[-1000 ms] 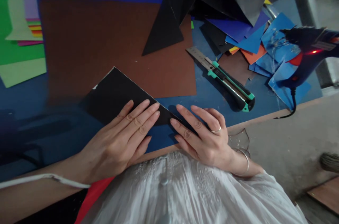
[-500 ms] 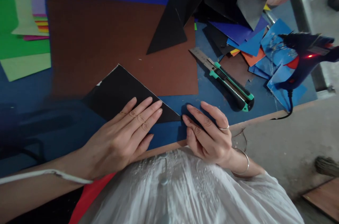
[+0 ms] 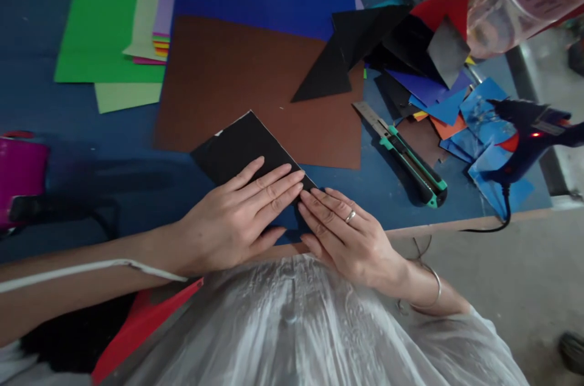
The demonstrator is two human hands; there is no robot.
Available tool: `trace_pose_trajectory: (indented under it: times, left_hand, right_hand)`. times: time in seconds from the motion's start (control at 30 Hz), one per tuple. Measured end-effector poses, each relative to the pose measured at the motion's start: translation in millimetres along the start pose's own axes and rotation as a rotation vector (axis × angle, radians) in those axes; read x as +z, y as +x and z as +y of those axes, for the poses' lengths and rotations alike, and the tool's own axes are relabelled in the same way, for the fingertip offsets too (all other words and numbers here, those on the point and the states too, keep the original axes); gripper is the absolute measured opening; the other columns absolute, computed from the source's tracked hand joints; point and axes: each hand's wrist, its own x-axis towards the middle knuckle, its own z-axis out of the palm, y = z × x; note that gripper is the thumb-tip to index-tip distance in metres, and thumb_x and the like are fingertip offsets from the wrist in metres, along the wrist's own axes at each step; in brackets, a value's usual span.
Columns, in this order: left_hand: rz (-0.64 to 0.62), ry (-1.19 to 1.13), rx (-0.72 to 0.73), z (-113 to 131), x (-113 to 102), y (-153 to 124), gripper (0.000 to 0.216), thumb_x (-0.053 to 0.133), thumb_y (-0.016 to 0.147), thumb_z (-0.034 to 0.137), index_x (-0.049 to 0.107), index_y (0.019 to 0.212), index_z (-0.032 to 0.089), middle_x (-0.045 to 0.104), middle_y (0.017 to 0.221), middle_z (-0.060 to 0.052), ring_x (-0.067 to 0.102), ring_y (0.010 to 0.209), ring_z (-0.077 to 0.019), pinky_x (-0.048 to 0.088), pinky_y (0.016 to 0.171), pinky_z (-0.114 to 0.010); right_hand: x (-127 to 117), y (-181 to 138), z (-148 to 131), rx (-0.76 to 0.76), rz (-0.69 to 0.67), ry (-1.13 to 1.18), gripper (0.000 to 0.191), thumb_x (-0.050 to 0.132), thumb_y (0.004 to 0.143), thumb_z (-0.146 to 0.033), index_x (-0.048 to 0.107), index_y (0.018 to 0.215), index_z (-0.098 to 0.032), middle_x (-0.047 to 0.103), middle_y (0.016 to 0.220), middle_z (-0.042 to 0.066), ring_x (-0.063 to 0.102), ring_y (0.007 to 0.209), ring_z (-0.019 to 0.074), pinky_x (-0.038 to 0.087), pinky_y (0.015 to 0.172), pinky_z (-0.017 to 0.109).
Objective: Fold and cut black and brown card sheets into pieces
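Note:
A folded black paper triangle [image 3: 237,146] lies on the blue table top [image 3: 91,130], partly over a brown sheet [image 3: 246,76]. My left hand [image 3: 237,222] lies flat on its near part, fingers stretched out and together. My right hand [image 3: 347,234], with a ring and a bangle, rests fingers-flat at the triangle's right tip, touching the left hand's fingertips. Neither hand grips anything.
A green-and-black utility knife [image 3: 406,158] lies right of the brown sheet. A blue glue gun [image 3: 529,137] with a lit red light stands at the far right on paper scraps [image 3: 438,88]. Coloured sheets [image 3: 109,33] are stacked far left. A magenta object [image 3: 18,170] sits at the left edge.
The view has pulled back and shifted, showing more table on the left. My right hand has slid left until its fingertips meet the left hand at the triangle's tip.

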Motion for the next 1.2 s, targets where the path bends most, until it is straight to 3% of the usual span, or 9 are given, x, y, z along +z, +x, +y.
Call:
trace_pose_trajectory:
  times: [0.1, 0.2, 0.33, 0.53, 0.7, 0.83, 0.97, 1.1, 1.2]
  left_hand:
    - [-0.051, 0.001, 0.005, -1.8, -1.6, -3.5, 0.076, 0.054, 0.104, 0.053, 0.034, 0.164, 0.010, 0.046, 0.164, -0.020, 0.043, 0.154, -0.0343, 0.025, 0.130, -0.065]
    - [-0.132, 0.043, 0.039, -4.9, -3.0, -6.4, 0.101, 0.046, 0.097, 0.078, 0.028, 0.164, 0.005, 0.034, 0.170, -0.021, 0.026, 0.163, -0.0325, 0.007, 0.134, -0.061]
    - [-0.176, 0.070, 0.057, -8.5, -4.9, -8.1, 0.108, 0.036, 0.093, 0.087, 0.025, 0.165, 0.007, 0.030, 0.173, -0.019, 0.017, 0.165, -0.0283, -0.005, 0.134, -0.054]
    - [-0.139, 0.053, -0.020, -16.0, -10.6, -24.6, 0.092, 0.027, 0.100, 0.081, 0.032, 0.163, 0.014, 0.036, 0.172, -0.009, 0.031, 0.160, -0.0266, -0.003, 0.135, -0.051]
    - [-0.115, 0.113, -0.016, -19.7, -18.3, -51.9, 0.088, 0.036, 0.102, 0.075, 0.029, 0.165, 0.014, 0.044, 0.166, -0.017, 0.036, 0.159, -0.0303, 0.003, 0.135, -0.059]
    - [-0.102, 0.155, -0.082, -13.7, -25.5, -67.1, 0.068, 0.036, 0.109, 0.059, 0.033, 0.163, 0.017, 0.048, 0.165, -0.013, 0.042, 0.155, -0.0311, 0.014, 0.132, -0.063]
    - [0.000, 0.269, -0.050, -9.0, -31.5, -74.8, 0.062, 0.037, 0.111, 0.053, 0.041, 0.158, 0.012, 0.052, 0.162, -0.015, 0.047, 0.152, -0.0328, 0.022, 0.129, -0.064]
    - [0.137, 0.323, -0.003, -4.8, -34.2, -70.0, 0.051, 0.056, 0.107, 0.035, 0.052, 0.149, 0.007, 0.064, 0.150, -0.017, 0.054, 0.146, -0.0310, 0.039, 0.126, -0.054]
    - [0.146, 0.256, 0.170, -2.1, -30.9, -56.2, 0.042, 0.062, 0.103, 0.026, 0.061, 0.137, 0.003, 0.074, 0.134, -0.018, 0.065, 0.135, -0.0284, 0.052, 0.118, -0.042]
  right_hand:
    - [1.9, -2.3, -0.3, 0.015, 0.022, -0.001, 0.038, 0.068, 0.098, -0.020, 0.071, 0.130, 0.000, 0.074, 0.134, 0.019, 0.068, 0.131, 0.0275, 0.058, 0.114, 0.043]
    - [2.1, -3.7, -1.4, 0.031, 0.029, 0.011, 0.037, 0.068, 0.097, -0.018, 0.072, 0.130, -0.001, 0.074, 0.134, 0.018, 0.067, 0.132, 0.0268, 0.058, 0.115, 0.042]
    - [1.6, -3.5, -2.3, 0.050, 0.041, 0.023, 0.035, 0.066, 0.097, -0.015, 0.072, 0.130, -0.002, 0.075, 0.134, 0.017, 0.067, 0.133, 0.0265, 0.057, 0.116, 0.042]
    - [0.1, -0.2, -2.6, 0.065, 0.059, 0.015, 0.028, 0.062, 0.100, -0.015, 0.076, 0.123, -0.005, 0.076, 0.130, 0.014, 0.072, 0.126, 0.0251, 0.060, 0.112, 0.041]
    - [0.3, 1.5, -3.5, 0.062, 0.073, 0.016, 0.028, 0.060, 0.101, -0.014, 0.075, 0.123, -0.005, 0.077, 0.129, 0.014, 0.073, 0.123, 0.0246, 0.062, 0.109, 0.040]
    - [1.5, 2.0, -4.0, 0.058, 0.095, 0.032, 0.028, 0.062, 0.099, -0.012, 0.074, 0.122, -0.001, 0.077, 0.127, 0.017, 0.075, 0.120, 0.0270, 0.063, 0.106, 0.043]
    - [2.2, 1.4, -4.0, 0.048, 0.091, 0.017, 0.028, 0.063, 0.099, -0.011, 0.074, 0.122, -0.001, 0.077, 0.128, 0.018, 0.075, 0.120, 0.0283, 0.064, 0.106, 0.044]
    - [3.5, 1.9, -5.4, 0.046, 0.106, 0.010, 0.028, 0.063, 0.099, -0.011, 0.074, 0.122, -0.001, 0.077, 0.127, 0.018, 0.075, 0.120, 0.0283, 0.065, 0.104, 0.045]
    - [3.9, 3.6, -7.6, 0.053, 0.105, 0.000, 0.027, 0.063, 0.098, -0.011, 0.074, 0.121, -0.001, 0.077, 0.126, 0.018, 0.075, 0.119, 0.0286, 0.065, 0.104, 0.044]
